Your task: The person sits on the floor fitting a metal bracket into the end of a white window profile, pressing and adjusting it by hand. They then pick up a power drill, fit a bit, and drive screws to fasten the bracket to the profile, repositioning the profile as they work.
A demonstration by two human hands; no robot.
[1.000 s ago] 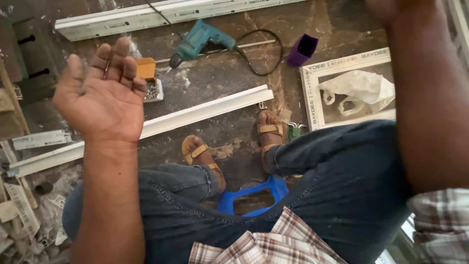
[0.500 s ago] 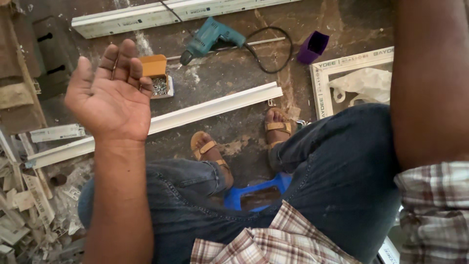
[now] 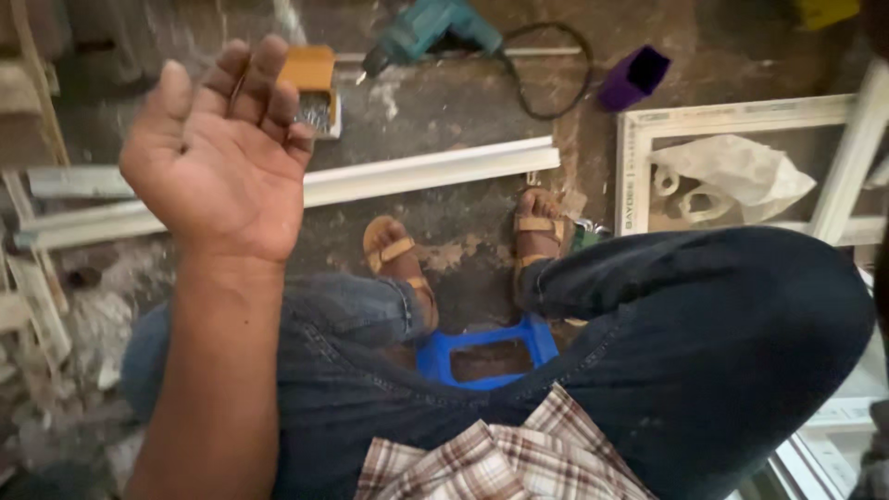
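Palm-up left hand (image 3: 218, 162) pinches something thin, hard to make out; right hand's grip cannot be told.

Teal drill (image 3: 431, 28), purple box (image 3: 633, 77), blue stool (image 3: 486, 350), plaid shirt (image 3: 500, 458).

Rough, stained concrete floor (image 3: 444, 102) down there, dusty and matt, patches flaking near the feet. The long white profile (image 3: 435, 171) lying across it looks like smooth plastic with a dull sheen, same as the white frame (image 3: 639, 167). Inside that frame, a crumpled thin plastic bag (image 3: 741, 171), slightly glossy. The drill (image 3: 431, 28) has a teal plastic shell, matt. The small box (image 3: 310, 79) looks like orange cardboard, with glinting metal screws inside. Tan leather-look sandals (image 3: 398, 259), worn. Blue stool (image 3: 486, 352): hard, shiny plastic. Jeans (image 3: 704, 333) are dark coarse denim; the shirt (image 3: 500, 458) is soft checked cloth.
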